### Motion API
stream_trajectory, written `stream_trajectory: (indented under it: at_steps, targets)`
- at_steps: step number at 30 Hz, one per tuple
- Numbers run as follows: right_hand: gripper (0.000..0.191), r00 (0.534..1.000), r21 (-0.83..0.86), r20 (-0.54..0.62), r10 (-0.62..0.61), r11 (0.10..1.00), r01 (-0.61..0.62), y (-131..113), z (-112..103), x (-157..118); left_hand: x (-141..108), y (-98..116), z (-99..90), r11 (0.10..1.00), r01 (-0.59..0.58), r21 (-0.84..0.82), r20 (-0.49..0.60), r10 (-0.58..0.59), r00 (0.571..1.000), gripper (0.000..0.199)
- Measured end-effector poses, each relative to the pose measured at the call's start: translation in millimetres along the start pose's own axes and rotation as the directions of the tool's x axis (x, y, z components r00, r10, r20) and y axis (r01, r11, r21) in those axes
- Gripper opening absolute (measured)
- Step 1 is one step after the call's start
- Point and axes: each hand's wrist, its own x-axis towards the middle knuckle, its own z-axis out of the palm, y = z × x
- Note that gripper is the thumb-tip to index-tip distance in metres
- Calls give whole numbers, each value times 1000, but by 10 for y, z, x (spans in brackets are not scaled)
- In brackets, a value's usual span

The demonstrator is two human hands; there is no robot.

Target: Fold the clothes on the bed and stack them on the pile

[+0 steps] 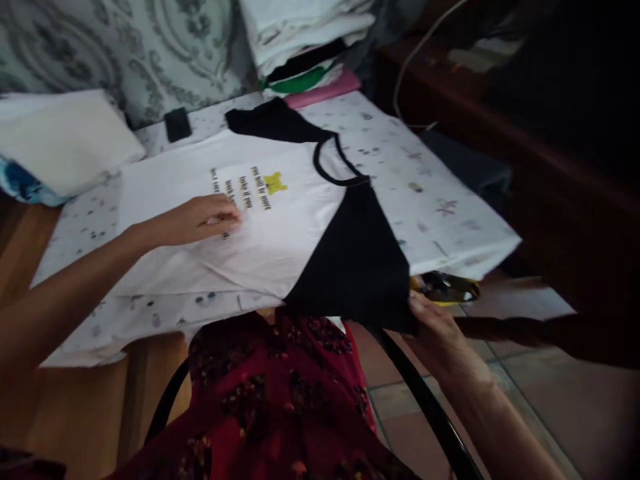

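Note:
A white T-shirt (170, 180) with black sleeves and a black neckband lies spread out, its collar toward the right. Printed on its chest are dark lettering and a small yellow bear-like figure (275, 182). My left hand (203, 219) rests on the shirt front beside the lettering, fingers loosely extended and slightly bent, gripping nothing. At the near sleeve's end, my right hand (443, 333) pinches the black hem between thumb and fingers. That sleeve (355, 260) hangs partly over the near edge of the cloth-covered board.
Beneath the shirt is a white patterned cloth (430, 207) covering a board. Folded clothes (310, 40) are stacked at the back, and a cream folded cloth (70, 140) lies left. A small black object (177, 125) sits near the wall. Dark wooden furniture (450, 100) and a cable stand right.

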Motion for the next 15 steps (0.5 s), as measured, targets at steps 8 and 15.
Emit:
stream_trajectory:
  at_steps: [8, 15]
  targets:
    - [34, 980, 163, 184, 70, 982, -101, 657, 441, 54, -1055, -152, 95, 956, 295, -6, 75, -293, 953, 44]
    - [34, 982, 54, 168, 85, 994, -96, 498, 513, -117, -1391, -266, 141, 955, 246, 167, -69, -237, 969, 26]
